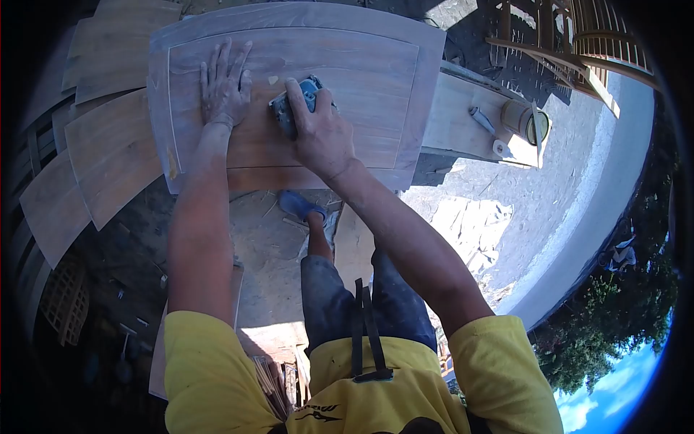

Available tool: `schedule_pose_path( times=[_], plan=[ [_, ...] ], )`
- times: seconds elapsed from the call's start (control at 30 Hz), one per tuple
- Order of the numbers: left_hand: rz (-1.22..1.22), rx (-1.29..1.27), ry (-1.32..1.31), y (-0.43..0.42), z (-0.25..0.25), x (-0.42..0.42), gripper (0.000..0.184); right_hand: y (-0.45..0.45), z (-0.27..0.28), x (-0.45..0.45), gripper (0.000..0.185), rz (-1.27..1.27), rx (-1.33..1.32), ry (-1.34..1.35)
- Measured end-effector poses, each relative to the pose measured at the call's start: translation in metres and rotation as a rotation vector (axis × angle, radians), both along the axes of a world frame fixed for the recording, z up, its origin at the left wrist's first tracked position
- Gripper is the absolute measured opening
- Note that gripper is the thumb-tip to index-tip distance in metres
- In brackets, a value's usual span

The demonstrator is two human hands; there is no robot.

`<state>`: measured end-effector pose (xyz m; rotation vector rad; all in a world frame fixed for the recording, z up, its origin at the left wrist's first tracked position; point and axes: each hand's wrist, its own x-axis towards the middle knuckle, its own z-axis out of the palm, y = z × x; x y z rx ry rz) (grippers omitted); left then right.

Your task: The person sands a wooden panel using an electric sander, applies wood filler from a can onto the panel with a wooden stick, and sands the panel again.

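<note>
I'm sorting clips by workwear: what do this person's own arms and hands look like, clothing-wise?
The left sleeve and right sleeve are yellow and short. The left hand and right hand are gloveless, and no watch or bracelet shows.

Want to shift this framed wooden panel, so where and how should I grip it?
Probably by the left and right edges of the panel, one hand on each, coming from the near side where the person stands. It is broad and flat with no handle in sight, so opposite edges should balance it. The sander on its face should come off first.
</note>
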<state>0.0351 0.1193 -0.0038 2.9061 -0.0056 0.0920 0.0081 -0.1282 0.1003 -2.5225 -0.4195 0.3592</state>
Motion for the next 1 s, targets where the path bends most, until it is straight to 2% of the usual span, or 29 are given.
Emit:
schedule_pose_path(
  times=[0.1, 0.3, 0.4, 0.5, 0.57, 0.6, 0.67, 0.77, 1.0],
  plan=[
    [0.008, -0.003, -0.018, 0.0, -0.001, 0.003, 0.067, -0.02, 0.009, 0.024, 0.095, -0.023, -0.017, 0.011],
    [0.023, -0.034, -0.024, -0.001, 0.002, 0.002, 0.067, -0.126, 0.0, 0.034, 0.089, -0.546, -0.2, -0.109],
    [0.033, -0.043, -0.031, -0.001, 0.001, 0.003, 0.067, -0.12, 0.005, 0.011, 0.09, -0.571, -0.229, -0.1],
    [0.028, -0.04, -0.026, -0.001, 0.0, 0.0, 0.067, -0.068, 0.012, -0.013, 0.092, -0.405, -0.144, -0.068],
    [0.022, -0.038, -0.031, -0.001, -0.001, 0.0, 0.068, -0.029, 0.013, -0.027, 0.094, -0.275, -0.072, 0.07],
    [0.024, -0.027, -0.035, 0.0, -0.004, 0.0, 0.068, -0.017, 0.012, -0.031, 0.094, -0.283, -0.067, 0.065],
    [0.013, -0.019, -0.042, 0.001, -0.004, 0.004, 0.068, -0.005, 0.011, -0.036, 0.098, 0.027, -0.021, 0.057],
    [0.016, -0.031, -0.033, 0.001, -0.004, 0.001, 0.068, -0.027, 0.008, -0.041, 0.091, -0.046, -0.028, 0.03],
    [0.018, -0.027, -0.062, 0.0, -0.003, 0.002, 0.068, -0.168, 0.004, -0.047, 0.091, -0.49, -0.229, -0.092]
  ],
)
